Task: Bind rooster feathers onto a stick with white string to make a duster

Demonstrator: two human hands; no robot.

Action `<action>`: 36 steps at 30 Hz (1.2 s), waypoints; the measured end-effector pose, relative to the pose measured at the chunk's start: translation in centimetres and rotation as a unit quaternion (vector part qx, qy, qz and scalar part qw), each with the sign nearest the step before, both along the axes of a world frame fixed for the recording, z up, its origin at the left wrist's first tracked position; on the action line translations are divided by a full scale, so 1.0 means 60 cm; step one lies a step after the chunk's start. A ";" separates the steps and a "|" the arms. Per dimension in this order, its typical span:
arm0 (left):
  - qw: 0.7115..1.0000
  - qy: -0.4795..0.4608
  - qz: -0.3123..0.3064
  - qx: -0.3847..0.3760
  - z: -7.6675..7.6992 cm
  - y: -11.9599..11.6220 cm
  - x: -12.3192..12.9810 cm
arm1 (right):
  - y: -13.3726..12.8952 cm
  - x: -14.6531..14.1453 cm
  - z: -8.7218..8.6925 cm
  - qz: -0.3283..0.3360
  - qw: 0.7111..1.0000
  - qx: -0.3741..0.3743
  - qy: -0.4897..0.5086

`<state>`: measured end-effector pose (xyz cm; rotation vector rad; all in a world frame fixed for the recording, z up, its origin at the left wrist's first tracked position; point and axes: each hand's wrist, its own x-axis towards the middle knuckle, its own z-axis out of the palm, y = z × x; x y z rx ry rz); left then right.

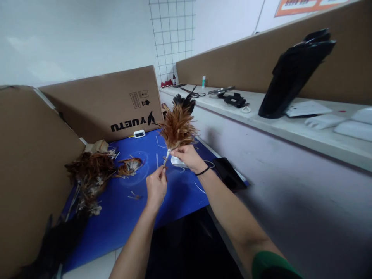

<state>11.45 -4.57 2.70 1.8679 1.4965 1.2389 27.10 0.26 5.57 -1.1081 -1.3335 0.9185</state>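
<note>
A feather duster (178,126) with brown feathers and black ones at its tip is held up over the blue tabletop (122,201). Fingers of my left hand (157,186) pinch its thin stick from below. My right hand (188,155), with a dark band at the wrist, is closed on the white-wrapped neck just under the feathers. Whether it also grips a thread there I cannot tell. Behind my right hand lies a white object (178,162), partly hidden. Loose feathers (130,166) lie left of my hands, beside a larger feather pile (94,170).
Cardboard panels (101,104) border the table's back and left. A small white device (139,133) lies near the back. At the right edge rests a dark tablet or phone (228,172). The white ledge (226,110) carries a black container (290,77), a glue stick (204,81) and other items.
</note>
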 end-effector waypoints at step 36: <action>0.991 0.125 0.023 0.044 0.001 0.014 0.013 | -0.006 -0.017 -0.004 -0.072 0.994 -0.016 0.083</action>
